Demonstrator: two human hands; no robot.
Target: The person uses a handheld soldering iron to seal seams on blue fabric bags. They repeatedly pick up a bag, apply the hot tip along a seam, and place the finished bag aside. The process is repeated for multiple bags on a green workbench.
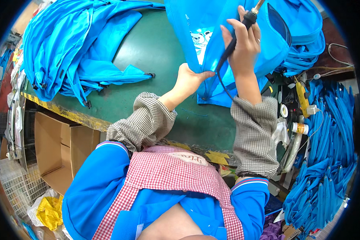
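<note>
A blue fabric piece with a white bear print [202, 46] lies at the far side of the green tabletop [154, 40]. My left hand [189, 83] is closed on its near edge, thumb pressed onto the cloth. Above the same fabric, my right hand [244, 52] grips a soldering iron [250, 18] by its black handle. The iron's brass-coloured end points up and away, and its tip is cut off by the top of the view. A black cord runs from the handle down past my right wrist.
Blue sewn fabric [68, 44] is heaped on the table's left. An open cardboard box [54, 144] stands below the striped table edge. To the right are a yellow power strip [302, 98], a tape roll [284, 111], a small bottle [300, 128] and many bundled blue pieces [322, 160].
</note>
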